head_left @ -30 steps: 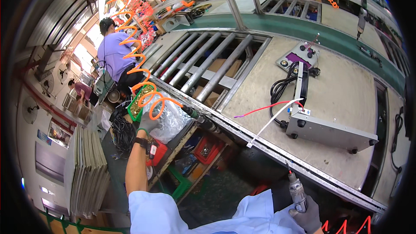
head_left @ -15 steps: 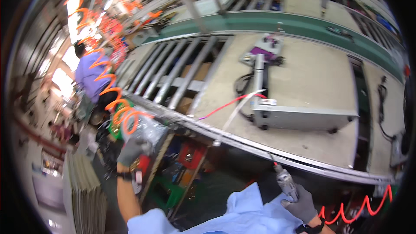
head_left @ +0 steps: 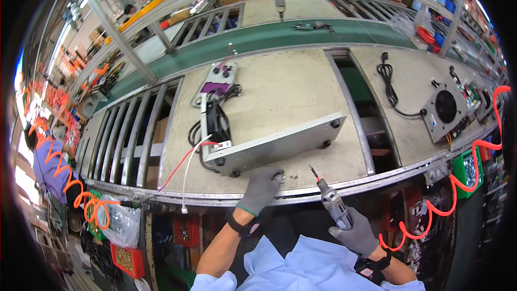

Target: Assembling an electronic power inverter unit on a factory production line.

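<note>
My left hand (head_left: 262, 189), in a grey glove, is over the table's front edge, just below an L-shaped metal casing (head_left: 280, 143) with black round feet. Its fingers are pinched together, with something small and shiny at the tips that I cannot make out. A few tiny dark bits (head_left: 294, 177) lie on the board beside it. My right hand (head_left: 357, 234), gloved too, grips a grey power screwdriver (head_left: 335, 205), its bit pointing up and left. Against the casing's left end stand a black fan (head_left: 218, 121) and a panel (head_left: 216, 83) with a purple patch. Red and white wires (head_left: 187, 175) hang over the edge.
Metal rollers (head_left: 132, 140) lie to the left. At right sits another fan unit (head_left: 445, 109) with a black cord (head_left: 390, 89). Orange coiled hoses (head_left: 431, 210) hang on both sides. Below the edge are parts bins, one red with brass-coloured pieces (head_left: 124, 258). A green conveyor (head_left: 253, 36) runs behind.
My view has swung to the right. My left hand has gone from beside the bins at lower left up to the table edge by the casing. My right hand still holds the screwdriver.
</note>
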A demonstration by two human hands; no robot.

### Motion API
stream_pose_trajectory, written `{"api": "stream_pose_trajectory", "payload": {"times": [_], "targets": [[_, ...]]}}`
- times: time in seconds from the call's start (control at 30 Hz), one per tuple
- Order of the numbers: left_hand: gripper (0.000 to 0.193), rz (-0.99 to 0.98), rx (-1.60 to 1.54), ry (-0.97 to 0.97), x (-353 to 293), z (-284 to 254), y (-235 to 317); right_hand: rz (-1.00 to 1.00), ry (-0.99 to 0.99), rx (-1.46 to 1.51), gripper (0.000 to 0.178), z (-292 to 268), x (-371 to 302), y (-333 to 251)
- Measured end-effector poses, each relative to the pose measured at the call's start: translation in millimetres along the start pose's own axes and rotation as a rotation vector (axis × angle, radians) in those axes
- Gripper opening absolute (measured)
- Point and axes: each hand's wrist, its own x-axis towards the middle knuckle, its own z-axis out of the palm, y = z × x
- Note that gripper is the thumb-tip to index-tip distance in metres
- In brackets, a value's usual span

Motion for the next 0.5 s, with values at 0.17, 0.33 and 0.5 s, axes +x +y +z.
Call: {"api": "stream_pose_trajectory", "payload": {"times": [0.17,0.33,0.5], "targets": [[0.018,0.111,0.182,0.035,1.0,3.7,-15.5,0.032,0.028,0.046,0.064,-4.0,-5.8,6.1],[0.02,-0.047,-0.005,0.084,-1.2,-19.8,12.5,0.049,-0.025,0.096,0.066,2.0,3.8,4.2],[0.025,-0.103,-0.388,0.107,3.0,-61.2,69.6,0.102,-0.07,0.178,0.064,9.9,17.1,-9.3]]}}
